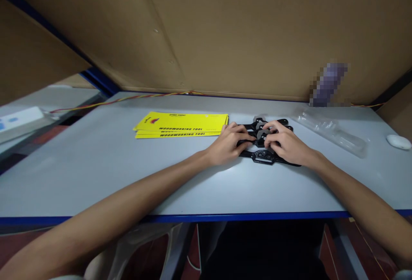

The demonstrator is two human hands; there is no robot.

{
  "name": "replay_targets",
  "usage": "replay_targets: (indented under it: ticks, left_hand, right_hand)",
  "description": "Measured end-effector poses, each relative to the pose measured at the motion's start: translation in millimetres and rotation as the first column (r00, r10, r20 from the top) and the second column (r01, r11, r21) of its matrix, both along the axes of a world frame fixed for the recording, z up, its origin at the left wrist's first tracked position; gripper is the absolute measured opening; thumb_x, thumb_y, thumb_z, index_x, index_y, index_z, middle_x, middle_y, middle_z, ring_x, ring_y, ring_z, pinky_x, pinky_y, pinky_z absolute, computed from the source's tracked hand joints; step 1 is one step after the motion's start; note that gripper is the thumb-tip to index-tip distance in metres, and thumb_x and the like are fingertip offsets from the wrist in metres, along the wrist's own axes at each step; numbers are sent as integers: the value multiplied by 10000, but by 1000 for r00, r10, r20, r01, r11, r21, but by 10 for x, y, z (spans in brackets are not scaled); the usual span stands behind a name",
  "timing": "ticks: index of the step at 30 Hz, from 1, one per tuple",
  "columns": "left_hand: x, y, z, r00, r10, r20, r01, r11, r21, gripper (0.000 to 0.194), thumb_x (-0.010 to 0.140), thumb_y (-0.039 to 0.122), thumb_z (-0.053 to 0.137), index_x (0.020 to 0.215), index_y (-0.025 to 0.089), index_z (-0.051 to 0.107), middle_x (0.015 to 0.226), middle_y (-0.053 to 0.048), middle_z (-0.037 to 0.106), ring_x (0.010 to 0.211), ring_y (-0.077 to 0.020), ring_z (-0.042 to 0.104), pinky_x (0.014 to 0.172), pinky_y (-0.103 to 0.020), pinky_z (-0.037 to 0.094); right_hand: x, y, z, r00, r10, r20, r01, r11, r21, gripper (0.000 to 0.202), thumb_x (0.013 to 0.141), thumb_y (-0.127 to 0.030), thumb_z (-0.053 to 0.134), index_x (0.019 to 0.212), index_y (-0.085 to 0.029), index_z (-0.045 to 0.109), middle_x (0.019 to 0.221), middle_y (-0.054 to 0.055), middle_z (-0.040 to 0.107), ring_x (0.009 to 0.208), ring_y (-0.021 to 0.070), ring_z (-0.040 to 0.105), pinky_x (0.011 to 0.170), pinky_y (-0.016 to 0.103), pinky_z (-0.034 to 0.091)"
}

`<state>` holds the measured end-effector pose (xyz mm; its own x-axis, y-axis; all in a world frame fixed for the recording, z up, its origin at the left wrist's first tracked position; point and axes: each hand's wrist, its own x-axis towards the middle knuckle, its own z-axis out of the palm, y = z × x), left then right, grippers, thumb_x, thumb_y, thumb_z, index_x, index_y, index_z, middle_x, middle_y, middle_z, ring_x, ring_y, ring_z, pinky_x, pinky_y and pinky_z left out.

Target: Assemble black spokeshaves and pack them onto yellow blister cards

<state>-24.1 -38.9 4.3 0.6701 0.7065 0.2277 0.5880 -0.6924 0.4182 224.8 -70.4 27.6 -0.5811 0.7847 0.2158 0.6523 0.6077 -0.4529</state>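
Note:
Several black metal tools with wing-like handles lie in a column on the grey table; the nearest black tool (pixel 264 157) shows its slotted middle. My left hand (pixel 229 143) has its fingers curled round the left handle ends of the tools behind it. From the other side, my right hand (pixel 286 143) grips the middle and right part of one of these tools, fingers bent and thumb inward. Left of my left hand rests a stack of yellow cards (pixel 183 123) printed "WOODWORKING TOOL". Clear plastic packaging (pixel 333 132) lies to the right of my right hand.
The grey table (pixel 112 177) has a blue front edge. At the far right sits a white rounded object (pixel 399 141). A blurred purple object (pixel 328 84) stands by the cardboard wall (pixel 241 35). Twisted wires (pixel 135 97) run along the back to a white box (pixel 24 122).

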Motion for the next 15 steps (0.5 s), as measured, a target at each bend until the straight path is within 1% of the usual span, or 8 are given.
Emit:
replay_targets:
  ticks: [1,2,5,6,7,11,13,15]
  left_hand:
    - [0,1,-4,1000,-1,0,1,1000,6,327,1004,321,522,1185,248,784,1033,-92,697,963,-253,508,855,-399,349]
    - [-1,1,-8,1000,-3,3,3,1000,11,330,1006,322,518,1186,247,784,1035,-92,698,964,-252,509,857,-399,353]
    - [-3,3,-23,1000,-10,14,10,1000,14,337,1008,323,511,1195,241,779,1039,-91,699,972,-252,513,871,-405,368]
    - [-3,4,-28,1000,-10,18,10,1000,14,337,1007,322,511,1195,238,778,1039,-91,699,974,-253,515,876,-407,371]
    - [-3,5,-32,1000,-9,20,8,1000,15,335,1006,324,513,1192,236,778,1037,-90,700,975,-254,516,879,-410,373]
    - [0,5,-37,1000,-8,20,7,1000,27,326,1009,332,519,1190,247,777,1035,-87,707,972,-256,522,871,-411,373]
    - [3,4,-34,1000,-10,23,10,1000,30,326,1009,332,520,1189,247,779,1032,-89,706,971,-258,522,868,-414,376]
    - [2,6,-34,1000,-9,28,8,1000,29,327,1006,330,521,1183,244,782,1031,-91,704,976,-261,522,874,-422,382]
  right_hand:
    - [3,0,0,1000,13,-5,-13,1000,-14,291,936,-99,431,835,-203,683,1376,114,549,1179,249,624,1055,462,480]
    - [3,-1,-1,1000,16,-17,-16,1000,-26,291,926,-87,432,883,-206,694,1404,115,540,1213,253,616,1069,467,476]
    - [-9,6,-12,998,-7,-57,5,1000,-25,360,929,-116,486,1226,-218,660,1422,129,557,1253,257,611,1086,468,482]
    - [-13,14,-19,998,-10,-65,9,1000,-6,384,934,-128,499,1281,-216,639,1397,130,584,1249,257,616,1085,464,486]
    - [-15,24,-26,997,-6,-72,8,1000,20,368,943,-138,501,1273,-213,646,1351,126,621,1231,257,626,1078,459,491]
    - [25,63,7,992,-14,-128,29,993,114,255,992,-187,484,1078,-219,722,1139,92,721,1072,246,679,980,440,524]
    - [75,70,72,985,-63,-162,82,990,116,239,1005,-237,502,1064,-223,732,1085,86,731,982,237,683,909,424,531]
    - [145,70,154,982,-97,-160,109,991,71,259,1013,-278,503,1133,-220,724,1062,88,734,915,230,672,857,409,524]
